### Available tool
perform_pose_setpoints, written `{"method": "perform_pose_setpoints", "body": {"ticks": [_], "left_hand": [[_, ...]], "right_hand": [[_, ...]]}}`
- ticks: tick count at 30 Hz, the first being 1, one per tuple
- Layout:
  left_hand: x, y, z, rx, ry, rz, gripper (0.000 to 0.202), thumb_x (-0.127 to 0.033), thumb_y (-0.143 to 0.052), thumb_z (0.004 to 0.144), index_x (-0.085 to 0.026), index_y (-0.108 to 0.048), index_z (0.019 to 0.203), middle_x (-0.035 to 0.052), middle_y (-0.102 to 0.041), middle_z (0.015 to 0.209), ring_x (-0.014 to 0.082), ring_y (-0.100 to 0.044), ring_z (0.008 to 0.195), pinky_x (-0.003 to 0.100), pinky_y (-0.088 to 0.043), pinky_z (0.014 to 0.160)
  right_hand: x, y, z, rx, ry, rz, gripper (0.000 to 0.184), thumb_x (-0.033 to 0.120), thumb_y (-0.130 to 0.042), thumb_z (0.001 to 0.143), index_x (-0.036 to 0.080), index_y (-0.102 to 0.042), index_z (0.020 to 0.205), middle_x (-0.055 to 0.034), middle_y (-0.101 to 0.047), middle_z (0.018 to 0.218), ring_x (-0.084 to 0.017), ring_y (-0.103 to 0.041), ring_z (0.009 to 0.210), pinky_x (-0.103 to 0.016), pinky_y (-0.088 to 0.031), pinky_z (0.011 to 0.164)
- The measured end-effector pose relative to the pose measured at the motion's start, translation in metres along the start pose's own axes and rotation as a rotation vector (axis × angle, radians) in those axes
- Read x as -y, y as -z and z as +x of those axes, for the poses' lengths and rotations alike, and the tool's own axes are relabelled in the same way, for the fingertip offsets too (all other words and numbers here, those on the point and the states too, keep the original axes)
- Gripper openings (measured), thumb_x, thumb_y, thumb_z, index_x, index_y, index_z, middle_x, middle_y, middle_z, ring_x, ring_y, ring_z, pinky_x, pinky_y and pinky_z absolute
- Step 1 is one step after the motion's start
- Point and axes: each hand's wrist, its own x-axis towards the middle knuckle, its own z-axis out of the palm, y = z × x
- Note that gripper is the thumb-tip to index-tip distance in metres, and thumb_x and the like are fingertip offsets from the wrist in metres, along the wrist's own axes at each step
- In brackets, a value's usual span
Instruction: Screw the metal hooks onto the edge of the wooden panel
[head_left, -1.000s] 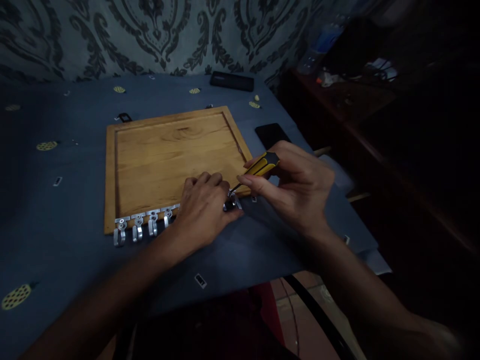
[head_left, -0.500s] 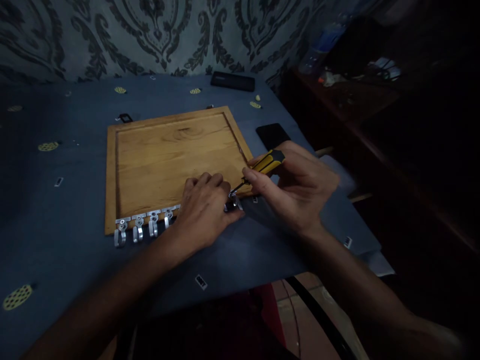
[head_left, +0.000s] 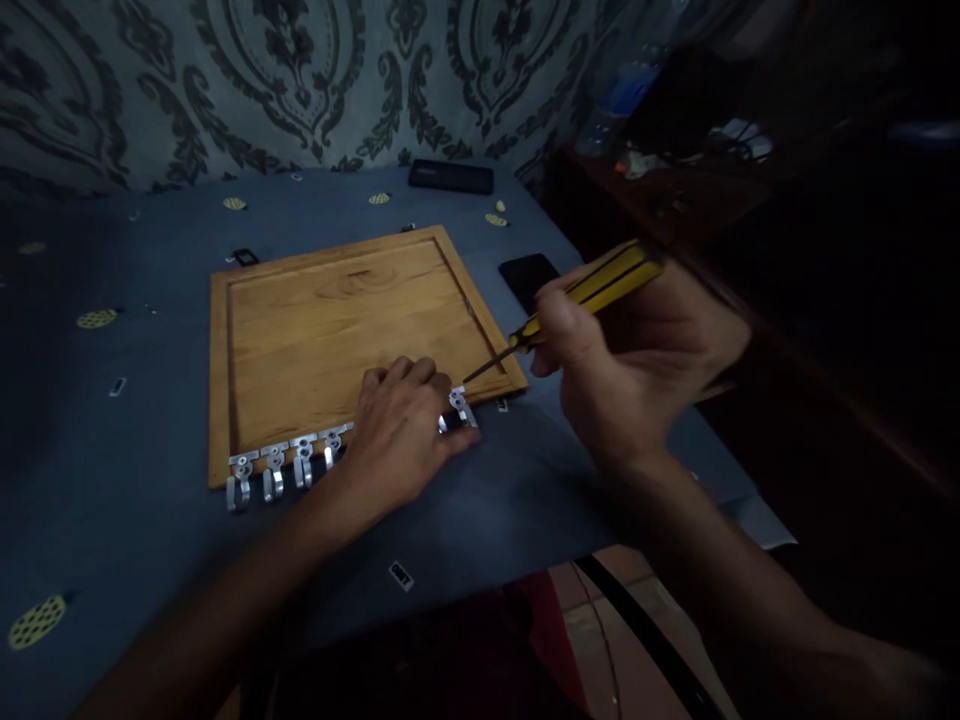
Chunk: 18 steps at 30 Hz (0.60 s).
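Note:
A framed wooden board (head_left: 337,340) lies on the cloth-covered table, its near edge lined with a metal hook rail (head_left: 304,455) that carries several double hooks. My left hand (head_left: 397,430) is closed over the rail and the board's near edge, fingers curled on top and thumb at the front, hiding the middle hooks. In my right hand (head_left: 637,370) is a yellow-and-black screwdriver (head_left: 607,280), held by its handle. Its thin tip points down-left, close to the last hook (head_left: 459,402) on the right; whether it touches cannot be told.
A black phone (head_left: 529,275) lies right of the board. Another dark, flat object (head_left: 450,177) is near the wall. Small black hangers (head_left: 245,257) show at the board's far edge. Right of the table stands a dark cabinet with a plastic bottle (head_left: 626,95) on it.
My right hand has drawn back to the right with the screwdriver, uncovering the right-hand hook. My left hand keeps its place on the rail. The view has shifted slightly.

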Motion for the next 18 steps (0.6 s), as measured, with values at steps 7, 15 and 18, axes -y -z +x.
{"method": "perform_pose_setpoints", "body": {"ticks": [7, 15, 18], "left_hand": [[0.002, -0.003, 0.0, -0.022, -0.016, 0.015, 0.029, -0.044, -0.074, 0.087, -0.019, -0.07, 0.099, 0.0073, -0.068, 0.106, 0.0313, -0.059, 0.107, 0.045, -0.044, 0.088], [0.001, -0.003, -0.001, -0.032, -0.011, 0.02, 0.03, -0.046, -0.075, 0.087, -0.018, -0.069, 0.097, 0.0074, -0.066, 0.102, 0.0309, -0.059, 0.105, 0.045, -0.044, 0.089], [0.001, -0.004, 0.0, -0.033, -0.006, 0.017, 0.031, -0.046, -0.076, 0.086, -0.018, -0.07, 0.097, 0.0073, -0.066, 0.101, 0.0311, -0.059, 0.105, 0.045, -0.044, 0.09]], "right_hand": [[-0.012, 0.002, -0.014, 0.147, 0.042, -0.04, 0.021, 0.022, -0.075, 0.085, 0.023, -0.061, 0.07, 0.0018, -0.054, 0.065, -0.013, -0.052, 0.058, -0.031, -0.038, 0.052], [-0.011, -0.003, -0.015, 0.157, 0.038, -0.01, 0.023, 0.024, -0.073, 0.087, 0.022, -0.058, 0.069, 0.002, -0.055, 0.066, -0.012, -0.052, 0.06, -0.029, -0.038, 0.053], [-0.012, -0.004, -0.016, 0.166, 0.036, -0.015, 0.023, 0.023, -0.073, 0.087, 0.022, -0.057, 0.07, 0.0025, -0.054, 0.065, -0.012, -0.052, 0.059, -0.029, -0.037, 0.052]]}}
